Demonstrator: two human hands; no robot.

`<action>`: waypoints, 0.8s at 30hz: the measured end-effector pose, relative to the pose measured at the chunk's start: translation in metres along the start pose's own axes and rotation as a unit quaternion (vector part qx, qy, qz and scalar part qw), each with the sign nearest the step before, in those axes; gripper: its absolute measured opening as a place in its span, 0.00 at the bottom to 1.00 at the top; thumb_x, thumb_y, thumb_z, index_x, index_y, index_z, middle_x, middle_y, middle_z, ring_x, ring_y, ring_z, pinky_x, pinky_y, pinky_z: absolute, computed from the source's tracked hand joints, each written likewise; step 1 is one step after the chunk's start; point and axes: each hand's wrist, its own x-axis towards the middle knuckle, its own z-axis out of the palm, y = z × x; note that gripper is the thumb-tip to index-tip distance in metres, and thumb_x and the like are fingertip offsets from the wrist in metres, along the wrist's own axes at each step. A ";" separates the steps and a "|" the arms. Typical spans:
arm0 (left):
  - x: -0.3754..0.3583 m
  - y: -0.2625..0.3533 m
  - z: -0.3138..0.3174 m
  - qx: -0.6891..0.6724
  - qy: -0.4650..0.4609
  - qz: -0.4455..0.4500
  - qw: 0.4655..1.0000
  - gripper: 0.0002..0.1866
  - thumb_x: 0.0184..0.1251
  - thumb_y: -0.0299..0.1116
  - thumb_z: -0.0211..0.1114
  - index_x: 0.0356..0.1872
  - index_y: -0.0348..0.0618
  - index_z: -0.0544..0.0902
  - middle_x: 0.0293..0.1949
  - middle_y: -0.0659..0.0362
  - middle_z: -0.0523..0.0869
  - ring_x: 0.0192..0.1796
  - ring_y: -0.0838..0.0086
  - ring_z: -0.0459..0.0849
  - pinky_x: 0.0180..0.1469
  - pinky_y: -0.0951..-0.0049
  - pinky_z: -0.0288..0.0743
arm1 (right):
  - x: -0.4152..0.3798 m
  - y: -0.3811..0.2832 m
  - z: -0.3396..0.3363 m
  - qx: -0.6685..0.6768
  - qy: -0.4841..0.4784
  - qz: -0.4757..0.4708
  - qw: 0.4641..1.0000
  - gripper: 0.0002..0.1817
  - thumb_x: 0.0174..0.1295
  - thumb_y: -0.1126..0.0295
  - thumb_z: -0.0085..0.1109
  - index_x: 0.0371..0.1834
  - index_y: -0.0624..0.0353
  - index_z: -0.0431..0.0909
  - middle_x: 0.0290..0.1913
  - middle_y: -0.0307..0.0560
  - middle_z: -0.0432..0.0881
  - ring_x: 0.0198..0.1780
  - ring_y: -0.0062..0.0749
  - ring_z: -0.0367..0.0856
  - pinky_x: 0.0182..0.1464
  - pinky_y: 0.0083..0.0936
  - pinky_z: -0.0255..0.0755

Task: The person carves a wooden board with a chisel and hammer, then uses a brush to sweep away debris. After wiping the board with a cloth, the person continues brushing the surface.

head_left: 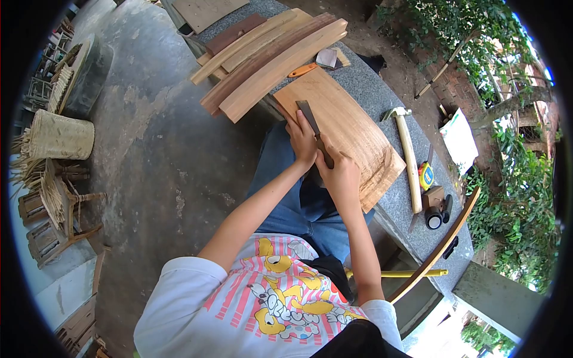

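Note:
A broad reddish-brown wooden board [352, 128] lies across the stone ledge and over my lap. On it rests a chisel [306, 114] with a flat dark blade, slanting away from me. My left hand [302, 142] is closed around the side of the blade, fingers pressed against it near the board's left edge. Closer to me, my right hand [340, 173] grips the handle end, with the thumb pointing up along it. My palms hide part of the handle. The near right end of the board has a rough, darker patch.
Stacked curved wood strips [268, 65] lie at the far left of the ledge, near an orange-handled tool [302, 70]. To the right are a hammer [409, 158], tape measure [425, 176], black round item [434, 218] and long curved strip [441, 247]. A woven basket [62, 136] stands left.

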 end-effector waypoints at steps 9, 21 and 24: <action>0.002 -0.008 -0.002 -0.002 -0.017 0.051 0.999 0.41 0.78 0.61 0.38 0.79 0.53 0.33 0.57 0.31 0.70 0.50 0.43 0.80 0.52 0.55 0.77 | 0.030 0.000 0.019 0.003 0.055 -0.057 0.997 0.21 0.60 0.61 0.63 0.59 0.48 0.82 0.22 0.55 0.82 0.23 0.47 0.84 0.30 0.38 0.79; 0.002 -0.007 -0.002 -0.001 -0.026 0.032 0.999 0.40 0.78 0.59 0.37 0.79 0.53 0.32 0.58 0.30 0.68 0.56 0.39 0.77 0.56 0.52 0.75 | 0.029 0.001 0.021 0.017 0.073 -0.052 0.996 0.21 0.60 0.62 0.63 0.58 0.49 0.82 0.21 0.55 0.82 0.24 0.47 0.84 0.30 0.38 0.80; 0.002 0.003 0.000 -0.011 -0.010 -0.011 1.000 0.40 0.78 0.60 0.37 0.79 0.53 0.32 0.58 0.29 0.69 0.57 0.38 0.76 0.56 0.51 0.75 | 0.014 0.003 0.012 -0.012 0.056 -0.040 0.998 0.21 0.60 0.62 0.62 0.58 0.50 0.82 0.22 0.56 0.82 0.24 0.47 0.85 0.29 0.38 0.80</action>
